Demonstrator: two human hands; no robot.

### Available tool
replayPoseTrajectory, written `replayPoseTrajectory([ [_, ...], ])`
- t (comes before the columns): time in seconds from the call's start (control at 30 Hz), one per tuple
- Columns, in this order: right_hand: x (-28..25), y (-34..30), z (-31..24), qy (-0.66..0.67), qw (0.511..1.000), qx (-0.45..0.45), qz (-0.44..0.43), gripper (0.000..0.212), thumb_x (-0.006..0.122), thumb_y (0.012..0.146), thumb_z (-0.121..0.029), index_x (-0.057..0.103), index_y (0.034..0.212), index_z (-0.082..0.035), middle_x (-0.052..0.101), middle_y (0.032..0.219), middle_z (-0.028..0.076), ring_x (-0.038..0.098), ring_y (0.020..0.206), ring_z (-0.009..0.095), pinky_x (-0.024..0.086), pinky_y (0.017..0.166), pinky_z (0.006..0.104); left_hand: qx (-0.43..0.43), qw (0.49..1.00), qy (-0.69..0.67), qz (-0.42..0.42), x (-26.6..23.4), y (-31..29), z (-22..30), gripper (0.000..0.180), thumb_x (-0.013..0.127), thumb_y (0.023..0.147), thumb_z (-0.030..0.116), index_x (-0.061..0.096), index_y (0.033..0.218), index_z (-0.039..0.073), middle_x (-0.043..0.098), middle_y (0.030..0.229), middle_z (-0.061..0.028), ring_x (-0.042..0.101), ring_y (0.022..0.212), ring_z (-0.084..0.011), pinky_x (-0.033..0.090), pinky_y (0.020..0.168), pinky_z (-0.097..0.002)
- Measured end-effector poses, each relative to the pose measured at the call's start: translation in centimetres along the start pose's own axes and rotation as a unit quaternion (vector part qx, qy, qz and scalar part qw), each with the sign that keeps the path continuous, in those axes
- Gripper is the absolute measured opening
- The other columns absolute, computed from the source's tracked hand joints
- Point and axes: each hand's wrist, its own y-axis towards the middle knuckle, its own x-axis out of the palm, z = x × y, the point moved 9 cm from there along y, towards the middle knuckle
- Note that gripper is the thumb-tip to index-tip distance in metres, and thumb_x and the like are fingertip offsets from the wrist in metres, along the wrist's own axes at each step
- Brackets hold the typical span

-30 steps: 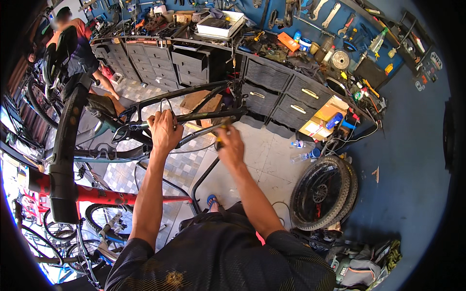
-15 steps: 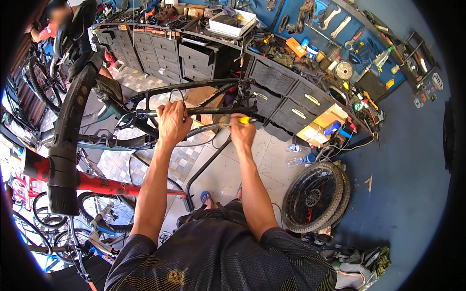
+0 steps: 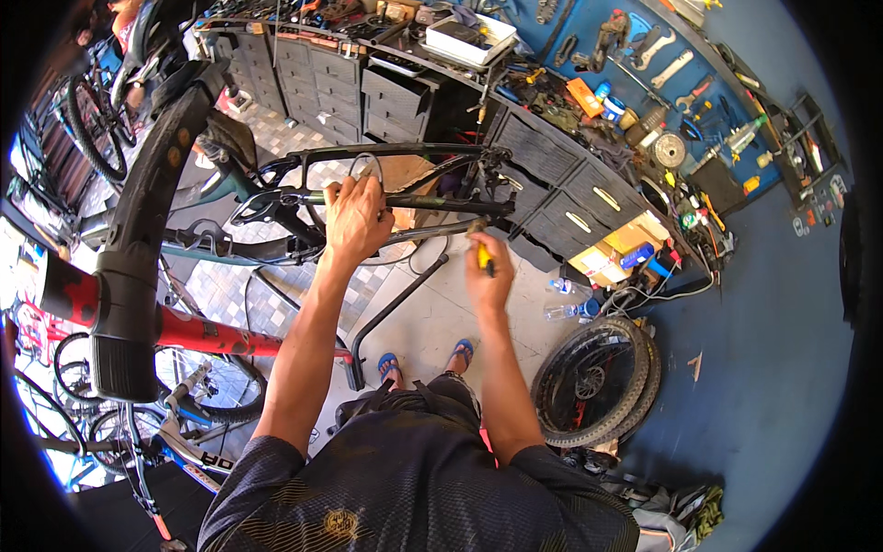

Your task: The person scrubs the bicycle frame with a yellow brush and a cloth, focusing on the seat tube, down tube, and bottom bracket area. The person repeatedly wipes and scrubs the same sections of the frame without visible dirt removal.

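A dark bicycle frame [image 3: 418,201] without wheels lies crosswise before me, held up beside a black and red repair stand [image 3: 124,304]. My left hand [image 3: 357,219] is closed around one of its rear tubes, near a thin looped cable. My right hand [image 3: 488,271] grips a small brush [image 3: 485,258] with a yellow handle and brownish bristles. The bristle end points up toward the frame's rear end, just below the lower tube. Whether the bristles touch the tube I cannot tell.
Black drawer cabinets [image 3: 538,175] with a tool-strewn top curve behind the frame. Two wheels [image 3: 593,382] lean at the right near plastic bottles [image 3: 570,310]. Several bicycles [image 3: 207,386] stand at the left, and another person [image 3: 124,23] is at the far left.
My right hand has moved right and down with the brush, which has turned from pointing left to pointing up. My left hand still holds the frame. The whole view has shifted slightly.
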Motion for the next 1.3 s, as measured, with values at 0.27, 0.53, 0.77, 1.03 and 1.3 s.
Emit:
replayPoseTrajectory([
  [0.27, 11.7, -4.4, -3.8, 0.020, 0.992, -0.054, -0.112, 0.023, 0.076, 0.090, -0.006, 0.071, 0.113, -0.010, 0.070, 0.100, 0.015, 0.071, 0.093, 0.036, 0.058, 0.081, 0.0426, 0.008, 1.000, -0.006, -0.009, 0.1, 0.1, -0.3, 0.021, 0.071, 0.077, 0.013, 0.055, 0.090, 0.007, 0.060, 0.085, -0.0113, 0.057, 0.093, -0.0341, 0.038, 0.091, -0.0494],
  [0.53, 3.8, -0.4, -2.1, -0.084, 0.995, -0.053, -0.004, 0.022, 0.072, 0.091, -0.004, 0.073, 0.111, -0.010, 0.069, 0.101, 0.013, 0.070, 0.091, 0.034, 0.059, 0.082, 0.0418, 0.005, 1.000, 0.005, -0.002, 0.3, 0.1, 0.1, 0.020, 0.070, 0.079, 0.012, 0.054, 0.090, 0.006, 0.061, 0.088, -0.0120, 0.057, 0.093, -0.0352, 0.038, 0.090, -0.0515],
  [0.77, 4.3, -0.5, -2.8, -0.022, 0.991, -0.094, -0.095, 0.022, 0.071, 0.092, -0.006, 0.074, 0.113, -0.010, 0.072, 0.111, 0.014, 0.072, 0.099, 0.034, 0.060, 0.084, 0.0423, 0.003, 1.000, 0.018, -0.008, 0.3, 0.2, -0.1, 0.020, 0.070, 0.079, 0.011, 0.054, 0.090, 0.006, 0.061, 0.086, -0.0119, 0.058, 0.092, -0.0343, 0.038, 0.090, -0.0502],
  [1.03, 6.4, -4.0, -1.3, 0.043, 0.991, -0.070, -0.109, 0.031, 0.069, 0.091, 0.000, 0.074, 0.120, -0.011, 0.068, 0.118, 0.016, 0.071, 0.100, 0.031, 0.060, 0.083, 0.0376, -0.004, 0.999, 0.029, -0.025, 0.5, 0.1, 0.0, 0.022, 0.071, 0.077, 0.012, 0.055, 0.091, 0.007, 0.062, 0.088, -0.0112, 0.058, 0.094, -0.0341, 0.038, 0.092, -0.0515],
  [1.3, 10.5, -7.0, 0.0, 0.031, 0.973, -0.133, -0.188, 0.041, 0.076, 0.089, -0.011, 0.074, 0.129, -0.022, 0.066, 0.132, 0.013, 0.071, 0.111, 0.032, 0.063, 0.083, 0.0390, 0.001, 0.999, 0.017, -0.038, 0.3, 0.1, -0.4, 0.020, 0.070, 0.077, 0.011, 0.055, 0.089, 0.006, 0.060, 0.085, -0.0098, 0.058, 0.092, -0.0332, 0.038, 0.092, -0.0497],
])
